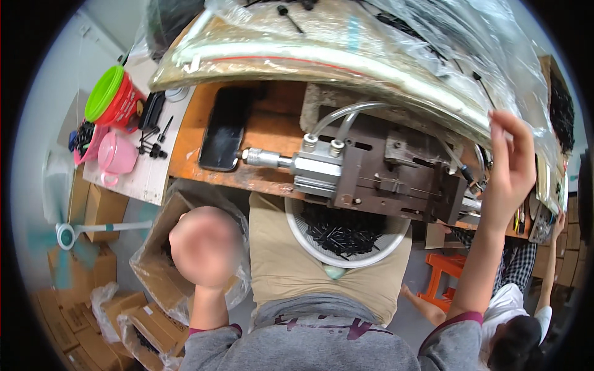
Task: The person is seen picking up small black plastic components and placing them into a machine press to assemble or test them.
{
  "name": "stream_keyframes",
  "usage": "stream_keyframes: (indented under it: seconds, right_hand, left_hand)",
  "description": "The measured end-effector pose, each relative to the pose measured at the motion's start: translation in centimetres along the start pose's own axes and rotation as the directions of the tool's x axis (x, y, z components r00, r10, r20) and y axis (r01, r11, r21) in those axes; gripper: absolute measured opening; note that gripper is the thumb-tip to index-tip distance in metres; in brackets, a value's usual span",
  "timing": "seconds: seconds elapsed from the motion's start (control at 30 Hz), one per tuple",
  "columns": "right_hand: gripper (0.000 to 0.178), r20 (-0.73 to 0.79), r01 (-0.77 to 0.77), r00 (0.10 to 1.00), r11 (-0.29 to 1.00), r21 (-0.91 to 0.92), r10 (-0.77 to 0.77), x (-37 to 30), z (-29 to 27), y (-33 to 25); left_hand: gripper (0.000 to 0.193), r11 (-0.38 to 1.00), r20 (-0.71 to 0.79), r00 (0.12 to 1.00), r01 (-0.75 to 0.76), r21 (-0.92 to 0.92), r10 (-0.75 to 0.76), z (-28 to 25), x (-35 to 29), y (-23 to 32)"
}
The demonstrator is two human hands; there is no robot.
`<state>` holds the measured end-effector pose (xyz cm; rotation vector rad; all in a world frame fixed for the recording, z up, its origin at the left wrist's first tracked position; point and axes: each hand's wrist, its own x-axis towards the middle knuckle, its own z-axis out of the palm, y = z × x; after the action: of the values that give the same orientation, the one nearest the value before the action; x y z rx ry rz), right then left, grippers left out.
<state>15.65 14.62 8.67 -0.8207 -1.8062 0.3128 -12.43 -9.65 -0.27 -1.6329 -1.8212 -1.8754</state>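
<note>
While the right hand [513, 154] was half-curled by a black rod [486, 91], far right, hold unclear, the blurred left hand [207, 247], grip indiscernible, partly hid a carton [150, 263]; the red bucket [125, 105] bore lettering.

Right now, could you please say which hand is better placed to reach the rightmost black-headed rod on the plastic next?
The right hand, I'd judge: it is raised close to that black-headed rod, while the left hand is well leftward, by a cardboard box.
</note>
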Motion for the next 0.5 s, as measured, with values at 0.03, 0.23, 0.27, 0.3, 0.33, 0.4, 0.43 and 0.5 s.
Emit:
stream_keyframes:
  seconds: [0.03, 0.23, 0.27, 0.3, 0.33, 0.4, 0.43, 0.5]
  right_hand:
    - [0.015, -0.020, 0.031, 0.999, 0.996, -0.082, -0.032, 1.4, -0.4, 0.7]
    - [0.021, 0.306, 0.110, 0.952, 0.904, -0.414, 0.025, 8.7, 0.5, 5.8]
    - [0.030, 0.368, 0.083, 0.926, 0.905, -0.416, 0.085, 9.0, 1.7, 5.6]
    - [0.047, 0.375, 0.091, 0.919, 0.861, -0.501, 0.121, 9.0, 2.8, 5.3]
    - [0.062, 0.400, 0.102, 0.904, 0.832, -0.545, 0.151, 9.2, 4.0, 5.1]
    - [0.059, 0.370, 0.062, 0.906, 0.799, -0.598, 0.207, 9.2, 6.1, 4.5]
    - [0.055, 0.358, 0.046, 0.907, 0.793, -0.608, 0.221, 9.0, 6.4, 4.4]
    - [0.048, 0.354, 0.061, 0.916, 0.808, -0.585, 0.187, 8.8, 6.9, 4.9]
  left_hand:
    - [0.016, 1.000, 0.005, 1.000, -0.017, 0.002, 0.017, 0.7, 0.2, 0.3]
    - [0.025, 0.979, 0.158, 0.967, -0.203, 0.009, 0.199, 3.8, 0.2, 1.8]
    - [0.025, 0.984, 0.170, 0.969, -0.177, -0.024, 0.178, 4.1, -0.1, 2.1]
    - [0.026, 0.987, 0.184, 0.970, -0.151, -0.056, 0.159, 4.4, -0.4, 2.4]
    - [0.028, 0.989, 0.197, 0.970, -0.128, -0.073, 0.140, 4.3, -0.7, 2.7]
    - [0.033, 0.984, 0.225, 0.960, -0.152, -0.092, 0.169, 4.6, -1.3, 2.6]
    - [0.035, 0.980, 0.237, 0.953, -0.168, -0.104, 0.188, 4.8, -1.6, 2.4]
    - [0.038, 0.978, 0.267, 0.943, -0.169, -0.125, 0.197, 5.0, -1.8, 2.4]
